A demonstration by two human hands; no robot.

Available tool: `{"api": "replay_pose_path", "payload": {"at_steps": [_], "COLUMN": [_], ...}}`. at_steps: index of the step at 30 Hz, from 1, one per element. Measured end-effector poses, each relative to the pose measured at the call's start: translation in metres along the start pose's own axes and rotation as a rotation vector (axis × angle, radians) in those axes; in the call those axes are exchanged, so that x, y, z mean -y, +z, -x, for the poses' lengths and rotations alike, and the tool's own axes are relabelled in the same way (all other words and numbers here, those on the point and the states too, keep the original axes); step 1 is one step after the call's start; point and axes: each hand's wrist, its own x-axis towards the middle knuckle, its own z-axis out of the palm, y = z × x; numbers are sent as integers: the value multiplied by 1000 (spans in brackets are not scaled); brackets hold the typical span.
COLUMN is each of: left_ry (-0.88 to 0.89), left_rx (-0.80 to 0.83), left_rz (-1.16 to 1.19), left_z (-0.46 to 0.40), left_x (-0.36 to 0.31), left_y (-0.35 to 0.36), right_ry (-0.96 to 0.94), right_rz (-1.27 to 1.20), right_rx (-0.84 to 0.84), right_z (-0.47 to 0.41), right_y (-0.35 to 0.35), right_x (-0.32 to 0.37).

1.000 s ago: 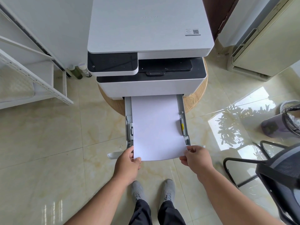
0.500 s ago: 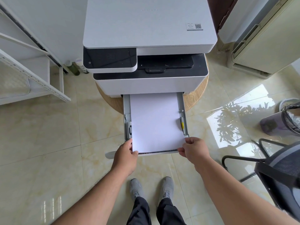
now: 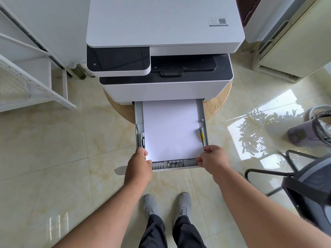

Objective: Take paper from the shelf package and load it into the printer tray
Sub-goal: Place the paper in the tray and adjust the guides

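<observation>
White paper (image 3: pixel 172 129) flat in grey tray (image 3: pixel 139 122), both hands gripping near corners

Both bare forearms reach forward and converge slightly. The left hand (image 3: pixel 138 166) is palm-down, its fingers curled in a light grip at the front. The right hand (image 3: pixel 213 161) mirrors it, thumb on top, fingers tucked under.

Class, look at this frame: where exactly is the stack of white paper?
The paper lies flat in the pulled-out tray at the printer's front, centre of the head view, its near corners under the left hand and right hand.
</observation>
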Motion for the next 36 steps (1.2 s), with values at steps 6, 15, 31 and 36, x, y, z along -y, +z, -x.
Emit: {"api": "replay_pose_path", "payload": {"at_steps": [6, 15, 31, 36], "left_ry": [18, 131, 161, 45], "left_rx": [-32, -56, -151, -130], "left_rz": [-115, -212, -345, -292], "left_z": [-2, 6, 22, 22], "left_x": [-3, -5, -7, -11], "left_y": [2, -6, 1, 3], "right_ry": [14, -173, -312, -303], "right_rz": [24, 278, 566, 533], "right_rx": [-58, -87, -236, -212], "right_z": [-4, 13, 21, 17], "right_y": [6, 1, -5, -12], "right_x": [1, -6, -22, -20]}}
